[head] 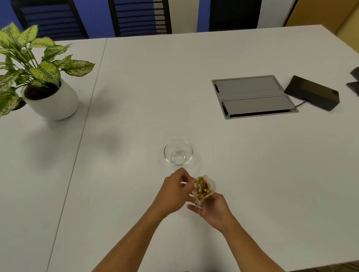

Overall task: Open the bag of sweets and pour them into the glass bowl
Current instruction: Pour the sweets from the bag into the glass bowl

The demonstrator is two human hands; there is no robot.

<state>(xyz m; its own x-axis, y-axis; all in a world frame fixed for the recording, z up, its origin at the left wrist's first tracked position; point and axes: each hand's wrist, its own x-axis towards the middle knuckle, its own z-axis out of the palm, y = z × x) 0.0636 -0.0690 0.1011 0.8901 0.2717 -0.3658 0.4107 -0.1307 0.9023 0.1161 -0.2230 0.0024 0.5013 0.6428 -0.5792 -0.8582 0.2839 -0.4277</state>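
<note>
A small clear bag of sweets (203, 189), filled with gold-wrapped pieces, is held just above the white table (132, 96). My left hand (174, 191) pinches the bag's upper left edge. My right hand (214, 209) cups it from below and behind. An empty glass bowl (178, 152) stands on the table a short way beyond both hands, apart from the bag. Whether the bag's top is open cannot be told.
A potted plant in a white pot (51, 99) stands at the far left. A grey cable hatch (253, 96) sits flush in the table at the right, with a black device (312, 92) beside it. Chairs (139, 15) line the far edge.
</note>
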